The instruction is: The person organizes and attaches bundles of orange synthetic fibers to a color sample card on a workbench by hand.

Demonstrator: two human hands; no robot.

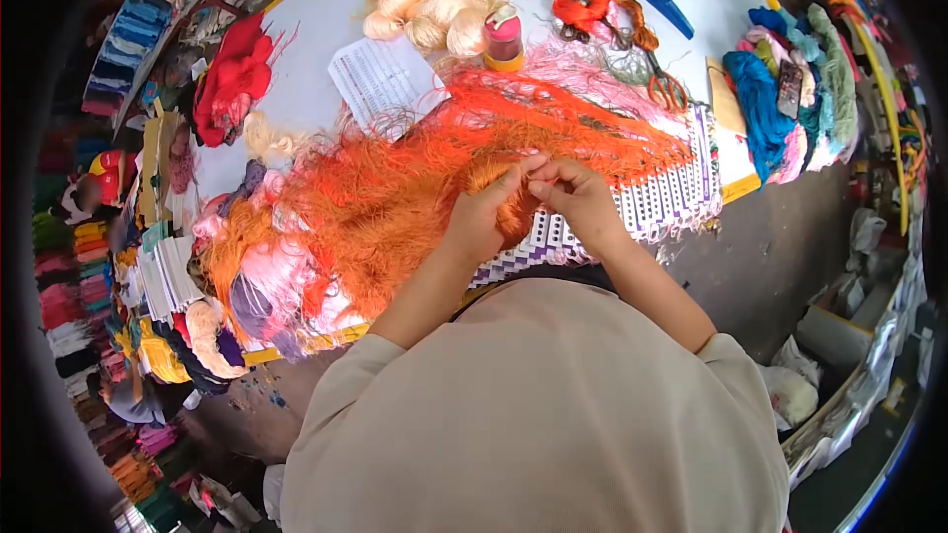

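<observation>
My left hand (482, 215) is wrapped round a thick hank of orange thread (513, 215) near the table's front edge. Beside it, my right hand (585, 205) is closed in a pinch at the hank's upper end; the strand between its fingertips is too fine to make out clearly. Loose orange and red threads (385, 188) spread in a wide tangled heap under and around both hands. To the right, a row of white cards with dark holes and purple edges (671, 186) lies along the front edge, with thread ends reaching it.
Beyond the heap are a written paper sheet (385, 79), a pink-and-orange container (504, 39), scissors (668, 91) and cream hanks (434, 0). Blue hanks (755, 104) and a phone (790, 89) lie at right. Another person (109, 178) is at far left near shelves of coloured yarn.
</observation>
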